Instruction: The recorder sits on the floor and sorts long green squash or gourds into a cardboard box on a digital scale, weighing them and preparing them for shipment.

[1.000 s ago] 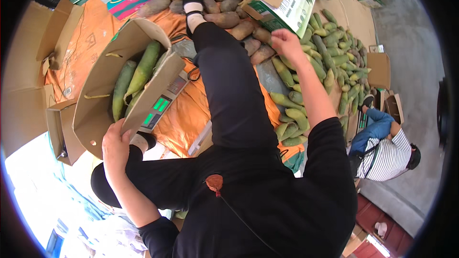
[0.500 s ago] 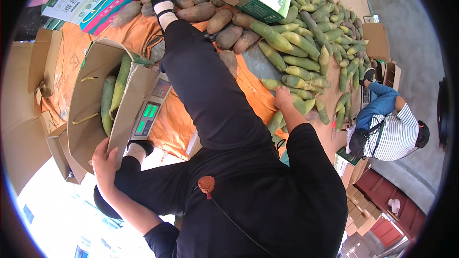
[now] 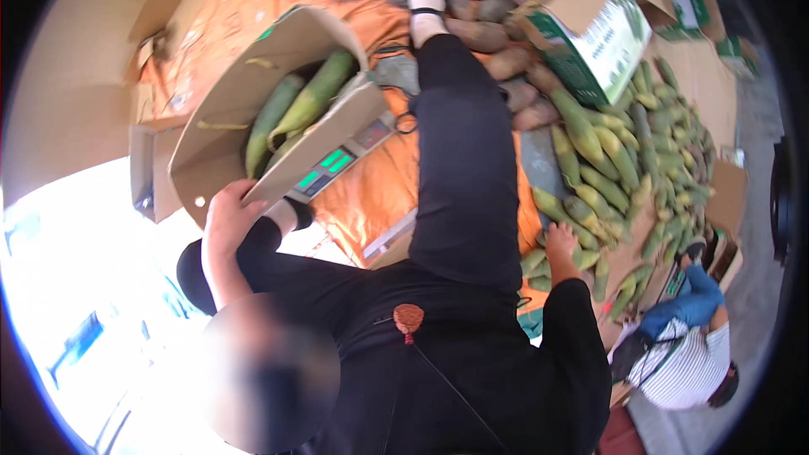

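Observation:
My left hand (image 3: 232, 215) is closed on the near rim of an open cardboard box (image 3: 211, 147), thumb and fingers on either side of the wall. The box sits tilted on a digital scale (image 3: 368, 136) with a lit green display. Inside lie long green radishes (image 3: 312, 101), at least two of them plainly visible. Off to the right, my right hand (image 3: 562, 244) reaches onto the near edge of a large pile of green radishes (image 3: 624, 173). Its fingers curl over one radish (image 3: 552, 205), still lying among the others.
Reddish-brown root vegetables (image 3: 506, 63) lie beyond my outstretched leg, on orange sheeting (image 3: 371, 202). A green-and-white carton (image 3: 598, 42) stands behind the pile. At the right sits another person in a striped top (image 3: 687, 362). A blurred patch hides part of my left forearm.
The whole view has shifted, so box, pile and legs appear farther right. My left hand still grips the box rim, and my right hand stays at the pile's near edge.

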Demonstrator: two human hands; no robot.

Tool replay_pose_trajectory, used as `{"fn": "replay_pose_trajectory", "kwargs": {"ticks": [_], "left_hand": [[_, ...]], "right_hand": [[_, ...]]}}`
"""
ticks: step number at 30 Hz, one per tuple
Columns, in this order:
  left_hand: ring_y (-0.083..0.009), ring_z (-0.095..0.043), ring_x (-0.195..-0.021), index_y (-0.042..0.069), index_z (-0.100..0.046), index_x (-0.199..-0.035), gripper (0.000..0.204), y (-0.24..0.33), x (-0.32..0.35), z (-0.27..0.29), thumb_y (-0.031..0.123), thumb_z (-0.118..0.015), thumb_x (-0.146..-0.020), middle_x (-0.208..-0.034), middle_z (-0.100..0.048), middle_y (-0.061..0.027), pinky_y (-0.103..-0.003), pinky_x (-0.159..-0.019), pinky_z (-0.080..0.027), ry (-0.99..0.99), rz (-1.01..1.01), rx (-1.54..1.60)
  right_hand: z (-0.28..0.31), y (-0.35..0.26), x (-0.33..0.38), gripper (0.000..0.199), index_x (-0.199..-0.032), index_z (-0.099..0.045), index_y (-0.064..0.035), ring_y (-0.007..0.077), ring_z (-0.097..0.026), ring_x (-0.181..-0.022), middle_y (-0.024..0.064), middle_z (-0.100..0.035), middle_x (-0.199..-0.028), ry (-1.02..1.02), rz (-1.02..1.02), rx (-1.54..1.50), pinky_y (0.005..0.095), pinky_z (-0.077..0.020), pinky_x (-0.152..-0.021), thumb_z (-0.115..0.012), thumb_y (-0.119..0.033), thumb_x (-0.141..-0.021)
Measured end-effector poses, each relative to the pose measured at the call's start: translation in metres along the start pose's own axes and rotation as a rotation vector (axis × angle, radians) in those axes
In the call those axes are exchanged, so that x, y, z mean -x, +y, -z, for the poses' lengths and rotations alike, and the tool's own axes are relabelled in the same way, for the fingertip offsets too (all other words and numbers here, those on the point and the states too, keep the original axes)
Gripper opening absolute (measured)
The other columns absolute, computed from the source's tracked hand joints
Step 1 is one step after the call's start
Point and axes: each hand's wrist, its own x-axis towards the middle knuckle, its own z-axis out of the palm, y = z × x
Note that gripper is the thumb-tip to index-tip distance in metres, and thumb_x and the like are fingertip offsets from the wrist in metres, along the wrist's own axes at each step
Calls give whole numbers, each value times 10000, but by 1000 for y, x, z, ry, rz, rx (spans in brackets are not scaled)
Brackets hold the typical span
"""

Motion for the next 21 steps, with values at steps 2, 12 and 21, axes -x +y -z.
{"fn": "replay_pose_trajectory", "kwargs": {"ticks": [2,12,21], "left_hand": [[-340,-637,-907,14,-667,-1012,323,-10,3,-3,112,-661,-705,-937,-663,-196,-382,-835,-475,52,-30,17],[-310,-649,-875,2,-653,-1035,350,-20,7,-1,68,-669,-691,-923,-666,-188,-363,-803,-488,60,23,31],[-344,-627,-947,24,-645,-1073,380,-31,7,-6,85,-665,-699,-980,-663,-184,-390,-855,-470,117,-88,-24]], "right_hand": [[-8,1,-4,209,-1055,-620,-176,231,-507,-1109,39,-556,-1106,-8,36,7,440,-427,-865,-538,-245,-875],[-12,2,2,243,-1116,-565,-154,220,-491,-1130,20,-536,-1176,-137,240,276,434,-451,-876,-529,-214,-883],[46,49,-10,475,-1155,-504,-63,337,-554,-1058,125,-586,-1102,128,27,-77,426,-481,-855,-709,-258,-773]]}}
